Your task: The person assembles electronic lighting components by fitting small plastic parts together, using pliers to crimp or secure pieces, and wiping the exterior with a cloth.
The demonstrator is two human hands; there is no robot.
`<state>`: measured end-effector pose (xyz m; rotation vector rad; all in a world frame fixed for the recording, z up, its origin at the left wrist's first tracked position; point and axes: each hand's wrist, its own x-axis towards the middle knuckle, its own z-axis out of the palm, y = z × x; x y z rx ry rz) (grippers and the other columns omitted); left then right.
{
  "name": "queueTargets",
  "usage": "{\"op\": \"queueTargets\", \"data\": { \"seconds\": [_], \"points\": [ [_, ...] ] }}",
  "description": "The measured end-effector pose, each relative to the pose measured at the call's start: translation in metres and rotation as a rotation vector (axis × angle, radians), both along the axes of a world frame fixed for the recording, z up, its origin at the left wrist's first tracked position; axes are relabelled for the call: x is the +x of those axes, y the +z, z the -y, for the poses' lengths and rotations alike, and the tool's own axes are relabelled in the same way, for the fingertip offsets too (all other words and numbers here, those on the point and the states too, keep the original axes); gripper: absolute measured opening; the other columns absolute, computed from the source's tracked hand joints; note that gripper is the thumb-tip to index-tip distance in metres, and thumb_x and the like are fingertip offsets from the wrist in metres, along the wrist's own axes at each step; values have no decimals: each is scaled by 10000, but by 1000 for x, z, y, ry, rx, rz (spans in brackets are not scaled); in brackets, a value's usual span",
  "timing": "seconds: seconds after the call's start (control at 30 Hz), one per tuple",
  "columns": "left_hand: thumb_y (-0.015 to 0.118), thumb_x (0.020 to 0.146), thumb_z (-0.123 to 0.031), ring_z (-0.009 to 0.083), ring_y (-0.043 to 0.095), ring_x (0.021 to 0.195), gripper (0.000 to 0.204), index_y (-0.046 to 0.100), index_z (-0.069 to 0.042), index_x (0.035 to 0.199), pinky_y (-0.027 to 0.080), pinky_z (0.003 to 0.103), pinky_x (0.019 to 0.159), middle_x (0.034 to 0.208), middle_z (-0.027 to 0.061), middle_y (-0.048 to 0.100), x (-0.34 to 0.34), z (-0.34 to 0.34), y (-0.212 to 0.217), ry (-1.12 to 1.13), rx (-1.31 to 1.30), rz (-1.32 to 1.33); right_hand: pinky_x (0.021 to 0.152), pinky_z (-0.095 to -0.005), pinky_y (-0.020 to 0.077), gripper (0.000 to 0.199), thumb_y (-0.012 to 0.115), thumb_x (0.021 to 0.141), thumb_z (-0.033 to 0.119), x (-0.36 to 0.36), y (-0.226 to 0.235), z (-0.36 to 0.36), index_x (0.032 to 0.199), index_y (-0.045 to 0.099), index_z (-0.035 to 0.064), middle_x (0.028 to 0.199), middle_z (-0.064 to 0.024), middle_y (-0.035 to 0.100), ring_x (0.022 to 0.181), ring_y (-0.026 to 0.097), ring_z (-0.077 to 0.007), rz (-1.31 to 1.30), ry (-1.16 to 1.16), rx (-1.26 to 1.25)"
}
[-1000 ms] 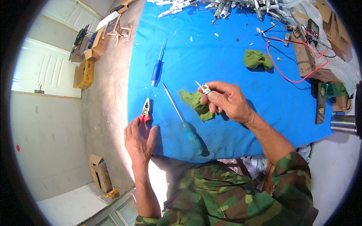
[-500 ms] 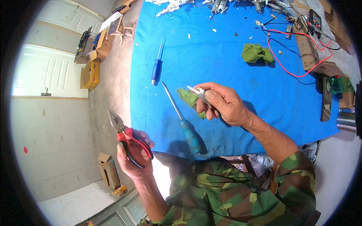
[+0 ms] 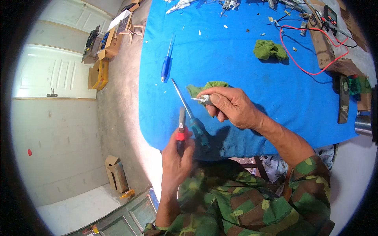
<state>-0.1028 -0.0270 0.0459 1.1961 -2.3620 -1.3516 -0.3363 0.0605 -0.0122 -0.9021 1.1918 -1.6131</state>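
Observation:
My left hand point(image 3: 177, 161) is wrapped round a pair of pliers point(image 3: 181, 122) with red and black handles, jaws pointing away from me and seen edge-on. Between thumb and fingers, my right hand point(image 3: 241, 108) pinches a small grey metal part point(image 3: 205, 99); a thin pale pin sticks out of it to the left. The pliers' tip is apart from this part, a little nearer to me. A crumpled green cloth point(image 3: 217, 84) lies behind the right fingers. Partly behind the pliers lies a teal-handled screwdriver point(image 3: 199, 131), and farther off a blue-handled screwdriver point(image 3: 165, 70).
A blue cloth point(image 3: 220, 51) covers the table. Another green rag point(image 3: 269, 50) lies to the right, near a red wire point(image 3: 289, 65) and a cardboard box point(image 3: 322, 51). Several metal parts point(image 3: 182, 5) lie along the far edge. A dark flat tool point(image 3: 343, 100) rests at the right edge.
My left hand has brought the pliers from beyond the table's left edge rightward, close to the metal part, and turned them upright. The metal part's pin now points more directly left.

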Motion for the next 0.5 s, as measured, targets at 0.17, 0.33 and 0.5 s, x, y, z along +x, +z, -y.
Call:
{"op": "queueTargets", "data": {
  "seconds": [0.17,0.33,0.5],
  "points": [
    [692,975,-154,352,694,861,425,628,-17,1371,551,407,815,976,212,706,-3,0,6,-135,-384,130,613,-246,523,368,495,1133,271,5,5,-2,1322,666,6,850,-21,656,681,591,-85,-30,-13,10],
    [697,978,-180,390,699,877,462,609,-25,1404,556,446,820,981,229,708,-6,0,8,-88,-365,205,632,-246,533,384,491,1134,279,6,4,-3,1359,644,8,872,-23,666,710,603,-84,-47,15,12],
    [685,1003,-181,331,691,884,462,583,-10,1419,547,404,822,972,198,703,-7,6,8,-35,-252,185,628,-251,534,404,478,1138,296,7,2,-3,1364,633,-1,867,-25,664,709,603,-89,2,48,3]
  ]
}}
